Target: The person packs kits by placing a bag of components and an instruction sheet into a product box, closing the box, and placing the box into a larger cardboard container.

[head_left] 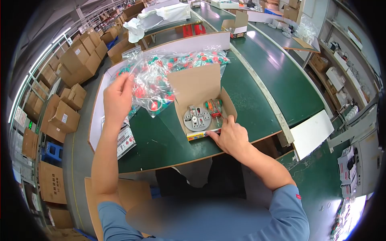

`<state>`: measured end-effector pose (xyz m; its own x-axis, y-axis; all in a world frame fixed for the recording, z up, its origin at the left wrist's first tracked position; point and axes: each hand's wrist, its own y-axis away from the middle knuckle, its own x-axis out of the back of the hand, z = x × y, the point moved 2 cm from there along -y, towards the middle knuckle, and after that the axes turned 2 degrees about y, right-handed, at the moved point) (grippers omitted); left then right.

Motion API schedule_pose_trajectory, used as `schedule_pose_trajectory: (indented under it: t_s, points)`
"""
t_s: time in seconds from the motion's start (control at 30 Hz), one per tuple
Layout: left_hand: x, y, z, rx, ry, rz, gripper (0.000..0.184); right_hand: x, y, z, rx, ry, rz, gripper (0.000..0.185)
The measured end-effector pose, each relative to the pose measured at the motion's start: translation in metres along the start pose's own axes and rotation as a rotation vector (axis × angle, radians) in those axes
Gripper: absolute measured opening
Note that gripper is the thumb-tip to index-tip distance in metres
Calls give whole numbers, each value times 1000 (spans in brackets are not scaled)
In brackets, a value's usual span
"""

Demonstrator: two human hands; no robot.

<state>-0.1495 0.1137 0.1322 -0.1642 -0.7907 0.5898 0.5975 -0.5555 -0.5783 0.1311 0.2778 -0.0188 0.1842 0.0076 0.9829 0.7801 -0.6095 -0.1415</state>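
We pinch a clear bag of parts (152, 90) in our left hand (120, 98), just left of the open box (197, 86) on the green table (161, 146); our right hand (233, 136), nearer the box, grips its front-right corner.

Before you at the near green worktable (169, 154): your two bare hands, one left hand (118, 96) and one right hand (233, 135); one open carton (195, 85); inside it, one grey disc (203, 123) and one orange-and-green part (213, 105); plus clear bags (161, 76) too jumbled to count
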Motion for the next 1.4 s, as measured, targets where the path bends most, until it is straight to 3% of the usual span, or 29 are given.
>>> schedule_pose_trajectory:
  t_s: [0.03, 0.1, 0.17, 0.3, 0.47, 0.57, 0.6, 0.7, 0.73, 0.83, 0.87, 0.93, 0.97, 1.07, 1.13, 1.17, 1.23, 1.27, 1.37, 1.4]
  points:
    - [0, 3, 12, 7, 0, -1, 21, 2, -3, -1, 7, 47, -30, 79]
    - [-9, 12, 33, -37, 303, -165, 24, 10, -15, -3, 38, 92, -119, 79]
    - [-32, 21, 47, -131, 359, -331, 24, 15, -21, -4, 90, 181, -286, 80]
    - [-99, 39, 48, -264, 394, -501, 24, 1, -19, 3, 159, 180, -317, 74]
    - [-144, 29, 36, -165, 375, -691, 25, -9, 8, 20, 152, 42, -119, 66]
    - [-168, 14, 15, -178, 140, -806, 26, 1, 21, 20, 189, -68, -30, 58]
    - [-169, 15, 16, -161, 151, -782, 26, 12, 27, 15, 213, -50, -36, 58]
    - [-184, 27, 25, -305, -333, -829, 29, 49, 45, -8, 115, 45, -123, 50]
    - [-183, 32, 22, -290, -330, -831, 29, 47, 41, -11, 125, 46, -134, 50]
    - [-180, 44, 27, -446, -41, -405, 32, 48, 5, -15, 275, -165, 49, 45]
    - [-174, 51, 31, -454, -44, -423, 32, 32, -14, -9, 261, -179, 48, 45]
    - [-133, 65, 41, -374, 172, -165, 33, -13, -50, 0, 477, -130, 255, 46]
    - [-111, 77, 40, -383, 162, -123, 33, -23, -52, 1, 478, -145, 261, 46]
    - [-39, 119, 5, -370, 19, -34, 32, -57, -59, 2, 314, -213, 111, 54]
    - [9, 154, -61, -233, -118, 64, 33, -49, -54, -5, 334, -221, 68, 57]
    - [26, 171, -82, -225, -148, 57, 33, -43, -54, -7, 324, -177, 49, 60]
    - [51, 189, -116, -197, -527, 43, 31, -46, -56, -16, 322, -208, 97, 60]
    - [61, 197, -132, -193, -535, 37, 31, -47, -53, -18, 314, -213, 132, 60]
    - [66, 222, -173, -236, -745, -269, 31, -36, -47, -25, 342, -202, 185, 57]
    - [70, 226, -182, -240, -725, -278, 31, -27, -44, -28, 376, -194, 216, 54]
